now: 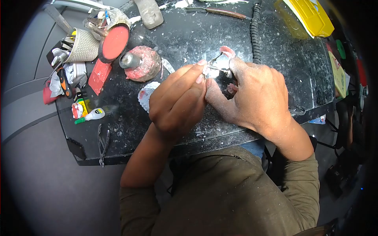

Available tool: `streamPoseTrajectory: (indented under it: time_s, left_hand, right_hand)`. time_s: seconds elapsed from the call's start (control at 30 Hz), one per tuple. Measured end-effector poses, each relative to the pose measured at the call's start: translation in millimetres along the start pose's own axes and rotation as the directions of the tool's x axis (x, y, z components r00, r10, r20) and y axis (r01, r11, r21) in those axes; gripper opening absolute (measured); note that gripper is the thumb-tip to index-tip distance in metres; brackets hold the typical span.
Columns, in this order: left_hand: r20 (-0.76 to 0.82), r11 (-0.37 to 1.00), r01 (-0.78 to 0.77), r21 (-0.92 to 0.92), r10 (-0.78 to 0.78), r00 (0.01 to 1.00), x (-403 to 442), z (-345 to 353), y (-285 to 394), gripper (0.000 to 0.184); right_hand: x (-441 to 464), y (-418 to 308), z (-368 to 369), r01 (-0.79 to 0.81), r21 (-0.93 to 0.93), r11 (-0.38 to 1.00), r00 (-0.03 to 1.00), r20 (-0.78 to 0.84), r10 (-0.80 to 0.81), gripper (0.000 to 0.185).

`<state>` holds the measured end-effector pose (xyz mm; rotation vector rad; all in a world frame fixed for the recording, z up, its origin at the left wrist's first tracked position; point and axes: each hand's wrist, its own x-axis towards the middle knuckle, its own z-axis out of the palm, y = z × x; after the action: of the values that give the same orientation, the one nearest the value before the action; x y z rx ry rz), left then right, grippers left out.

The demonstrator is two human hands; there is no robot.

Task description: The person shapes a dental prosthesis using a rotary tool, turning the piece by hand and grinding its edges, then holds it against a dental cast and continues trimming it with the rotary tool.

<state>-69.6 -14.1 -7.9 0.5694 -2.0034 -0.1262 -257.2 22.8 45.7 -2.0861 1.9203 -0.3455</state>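
Note:
Over the table, both hands meet at a small shiny metal piece (213, 72). Glare and fingers hide much of it, so its exact kind cannot be told. My left hand (177, 98) is closed, its fingertips pinched at the piece's left edge. From the other side, my right hand (256, 92) curls its thumb and fingers around it, with pale dust on the skin. Pink patches show beside the metal near the right fingers. A white, rough-looking lump (146, 95) lies just left of my left hand.
Left of the hands sit a pink lumpy mass (145, 65) with a grey knob, a round pink-faced object (114, 42), a pink sheet (100, 76), a green-capped bottle (94, 114) and pliers (104, 144). A coiled black cord (256, 35) and a yellow tray (315, 19) are at the back right.

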Motion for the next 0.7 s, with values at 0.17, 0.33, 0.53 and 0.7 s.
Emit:
streamPoseTrajectory:
  time_s: [0.17,0.33,0.53,0.7]
  left_hand:
    - [0.004,1.0,-0.005,-0.009,0.005,1.0,-0.6,-0.4,-1.5,0.009]
    - [0.008,1.0,0.0,-0.006,0.0,1.0,-0.2,-1.3,-0.8,0.009]
    - [0.021,0.998,0.062,0.005,-0.062,0.998,0.3,-2.5,4.3,0.016]
    - [0.012,0.998,0.056,-0.002,-0.056,0.998,-1.2,-1.3,2.7,0.015]
  right_hand:
    - [-0.5,-1.2,-1.1,-0.015,0.013,1.0,1.0,-0.009,0.015,0.064]
    - [-0.8,0.0,0.7,-0.002,0.0,1.0,1.0,-0.014,0.002,0.065]
    - [-1.1,0.2,1.8,0.011,0.009,1.0,0.999,-0.031,-0.011,0.066]
    - [-0.7,-0.7,-0.4,-0.002,0.024,1.0,1.0,-0.02,0.003,0.064]
